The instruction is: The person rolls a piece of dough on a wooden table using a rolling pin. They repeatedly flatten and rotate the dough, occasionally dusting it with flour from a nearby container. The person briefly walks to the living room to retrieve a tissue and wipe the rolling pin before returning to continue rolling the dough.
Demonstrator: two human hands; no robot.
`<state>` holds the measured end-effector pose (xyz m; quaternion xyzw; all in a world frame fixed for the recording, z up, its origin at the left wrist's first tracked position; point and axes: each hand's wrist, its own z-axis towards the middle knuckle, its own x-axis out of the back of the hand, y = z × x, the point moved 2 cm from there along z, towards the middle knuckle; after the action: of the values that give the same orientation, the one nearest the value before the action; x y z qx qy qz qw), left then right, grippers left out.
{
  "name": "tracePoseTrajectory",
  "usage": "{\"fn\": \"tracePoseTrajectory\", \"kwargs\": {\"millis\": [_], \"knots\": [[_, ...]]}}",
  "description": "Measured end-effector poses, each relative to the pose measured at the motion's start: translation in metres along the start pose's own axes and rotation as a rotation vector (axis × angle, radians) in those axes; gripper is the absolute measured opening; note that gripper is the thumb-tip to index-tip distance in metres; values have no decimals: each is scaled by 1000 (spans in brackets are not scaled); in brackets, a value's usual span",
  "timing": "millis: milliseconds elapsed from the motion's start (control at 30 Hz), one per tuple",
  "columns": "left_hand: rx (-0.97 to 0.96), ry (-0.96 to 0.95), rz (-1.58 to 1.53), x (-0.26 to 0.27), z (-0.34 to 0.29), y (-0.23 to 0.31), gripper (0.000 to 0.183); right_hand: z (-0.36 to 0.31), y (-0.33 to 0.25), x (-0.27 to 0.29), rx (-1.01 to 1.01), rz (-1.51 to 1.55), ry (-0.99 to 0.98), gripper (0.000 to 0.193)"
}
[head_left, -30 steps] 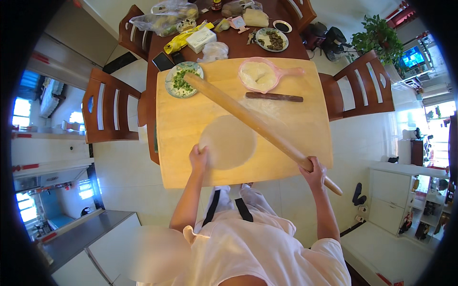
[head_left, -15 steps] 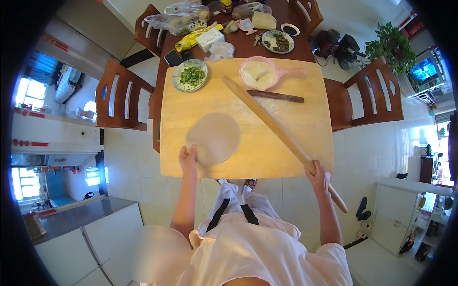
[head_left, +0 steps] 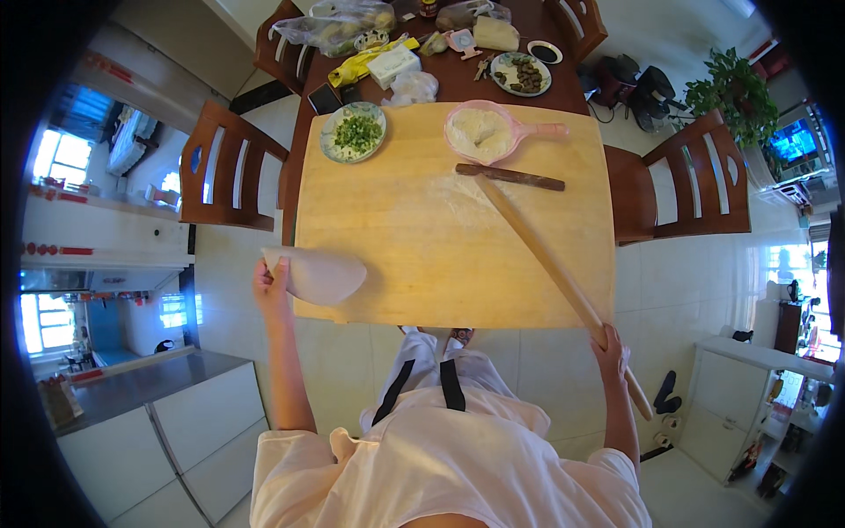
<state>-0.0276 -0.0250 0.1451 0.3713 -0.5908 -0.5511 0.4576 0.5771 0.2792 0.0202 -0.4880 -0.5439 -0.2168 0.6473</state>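
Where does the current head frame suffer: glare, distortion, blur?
Head view: windows at left blow out to white; the board is readable but its edges bow slightly; black vignette fills both side rims. Head view, too: the dough looks smooth, so can't tell motion blur from plain surface.

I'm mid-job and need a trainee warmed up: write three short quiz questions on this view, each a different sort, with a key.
1. Which hand grips the long pin?

2. True or false: the left hand pinches the dough.

3. What does the pink scoop hold?
a) chopped greens
b) flour
c) keys

Key:
1. The right hand.
2. True.
3. b) flour.
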Motion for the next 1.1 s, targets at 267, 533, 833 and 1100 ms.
{"fn": "tracePoseTrajectory", "kwargs": {"millis": [267,533,833,1100], "knots": [[3,-9,30,-6,16,15,19,-9,1,-7,-29,65,-133,49],[-47,-31,29,-10,35,47,19,-12,-70,-26,167,46,-263,44],[-114,-47,23,-28,38,66,20,-14,-77,-47,204,76,-388,47],[-403,-268,616,-92,75,66,16,-15,-45,-40,-58,144,-152,49]]}}
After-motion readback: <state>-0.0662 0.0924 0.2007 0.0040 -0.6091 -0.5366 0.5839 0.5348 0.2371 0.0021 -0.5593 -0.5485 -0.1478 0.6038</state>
